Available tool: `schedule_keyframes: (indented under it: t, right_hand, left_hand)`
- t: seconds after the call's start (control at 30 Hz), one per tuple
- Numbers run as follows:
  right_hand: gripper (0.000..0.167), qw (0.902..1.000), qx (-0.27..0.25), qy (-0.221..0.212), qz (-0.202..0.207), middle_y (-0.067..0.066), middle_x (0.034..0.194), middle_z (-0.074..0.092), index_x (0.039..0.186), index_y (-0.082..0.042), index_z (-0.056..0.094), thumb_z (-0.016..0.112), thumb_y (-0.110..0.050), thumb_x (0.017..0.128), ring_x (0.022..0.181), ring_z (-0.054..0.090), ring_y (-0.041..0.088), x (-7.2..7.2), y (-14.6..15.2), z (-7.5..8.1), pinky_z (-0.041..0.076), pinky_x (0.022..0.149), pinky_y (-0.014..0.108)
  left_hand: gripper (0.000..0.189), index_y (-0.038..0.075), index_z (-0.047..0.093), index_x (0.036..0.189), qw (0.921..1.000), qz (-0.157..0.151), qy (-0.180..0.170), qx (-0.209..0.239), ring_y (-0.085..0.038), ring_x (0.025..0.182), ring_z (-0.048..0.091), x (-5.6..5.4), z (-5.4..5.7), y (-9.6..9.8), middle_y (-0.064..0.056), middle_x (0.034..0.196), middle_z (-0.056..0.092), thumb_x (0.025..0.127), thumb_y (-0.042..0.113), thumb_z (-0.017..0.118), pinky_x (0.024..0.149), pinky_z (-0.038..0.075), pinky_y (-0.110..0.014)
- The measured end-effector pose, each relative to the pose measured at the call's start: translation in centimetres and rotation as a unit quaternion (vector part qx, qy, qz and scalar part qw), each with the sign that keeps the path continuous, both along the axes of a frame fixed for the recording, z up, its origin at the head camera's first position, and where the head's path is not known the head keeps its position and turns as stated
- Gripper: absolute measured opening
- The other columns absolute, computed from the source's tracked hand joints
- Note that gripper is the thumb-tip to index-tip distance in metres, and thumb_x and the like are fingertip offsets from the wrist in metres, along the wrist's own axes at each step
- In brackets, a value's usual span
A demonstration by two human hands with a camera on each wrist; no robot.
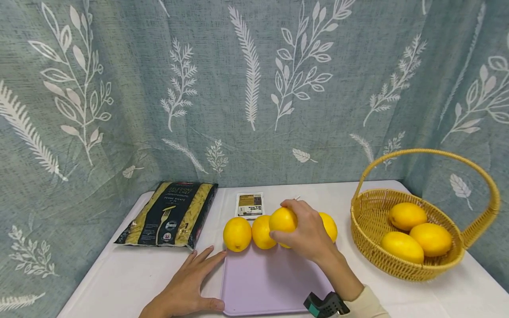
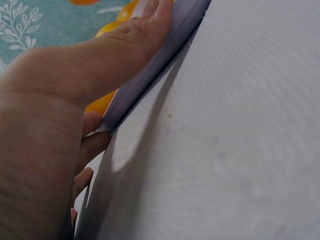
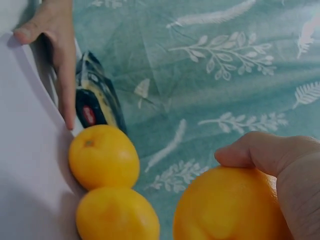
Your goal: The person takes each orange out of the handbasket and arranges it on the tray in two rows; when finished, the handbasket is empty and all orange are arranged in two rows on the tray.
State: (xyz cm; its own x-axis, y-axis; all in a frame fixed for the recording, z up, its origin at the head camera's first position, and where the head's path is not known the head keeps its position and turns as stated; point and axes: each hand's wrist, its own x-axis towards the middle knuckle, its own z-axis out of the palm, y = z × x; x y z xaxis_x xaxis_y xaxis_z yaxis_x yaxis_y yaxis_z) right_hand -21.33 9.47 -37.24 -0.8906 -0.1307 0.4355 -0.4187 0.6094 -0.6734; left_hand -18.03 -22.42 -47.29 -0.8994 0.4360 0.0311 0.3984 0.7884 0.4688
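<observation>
My right hand (image 1: 308, 227) grips an orange (image 1: 283, 219) between thumb and fingers, held above the far side of a lilac tray (image 1: 274, 282). In the right wrist view the thumb lies across the top of this orange (image 3: 225, 207). Several more oranges (image 1: 237, 234) sit in a row along the tray's far edge, one partly hidden below the held orange and another behind my right hand. With fingers spread, my left hand (image 1: 184, 285) rests at the tray's left side. Its thumb touches the tray rim (image 2: 182, 30) in the left wrist view.
To the right stands a wicker basket (image 1: 362, 247) with a tall handle and three yellow-orange fruits (image 1: 401, 247). A black-and-gold bag of penne (image 1: 171, 216) lies at the back left. Behind the oranges is a small labelled packet (image 1: 249, 205). A patterned curtain (image 1: 222, 110) closes off the back.
</observation>
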Motion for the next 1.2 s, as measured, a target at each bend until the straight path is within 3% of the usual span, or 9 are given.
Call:
schedule_keyframes:
  t: [0.5,0.87,1.2]
  right_hand:
    - [0.053,0.9993,0.009,-0.022,0.028,-0.001,0.112,0.064,0.115,-0.014,0.065,0.085,-0.029,0.069,0.089,0.059,0.017,0.5,-1.7,-1.1,0.055,0.071,0.030]
    - [0.060,0.9926,0.052,-0.088,0.066,-0.002,0.105,0.059,0.123,-0.015,0.062,0.080,-0.045,0.075,0.081,0.056,0.015,1.0,-3.3,-2.2,0.052,0.061,0.027]
    - [0.064,0.9848,0.097,-0.118,0.082,-0.001,0.112,0.058,0.127,-0.016,0.060,0.073,-0.055,0.078,0.084,0.055,0.015,1.4,-4.3,-3.2,0.050,0.064,0.029]
  left_hand:
    - [0.116,0.029,0.041,0.156,0.9999,-0.003,0.010,0.004,-0.040,0.151,0.028,0.0,-0.1,-0.1,-0.009,0.161,0.039,0.060,0.080,0.077,0.124,0.011,-0.068]
    - [0.115,0.028,0.041,0.156,0.9997,-0.005,0.022,0.001,-0.041,0.150,0.030,0.0,-0.1,-0.2,-0.011,0.160,0.040,0.060,0.080,0.077,0.123,0.013,-0.069]
    - [0.113,0.027,0.040,0.157,0.9996,-0.011,0.028,-0.002,-0.041,0.150,0.030,-0.2,-0.2,-0.2,-0.010,0.160,0.041,0.063,0.079,0.076,0.123,0.015,-0.069]
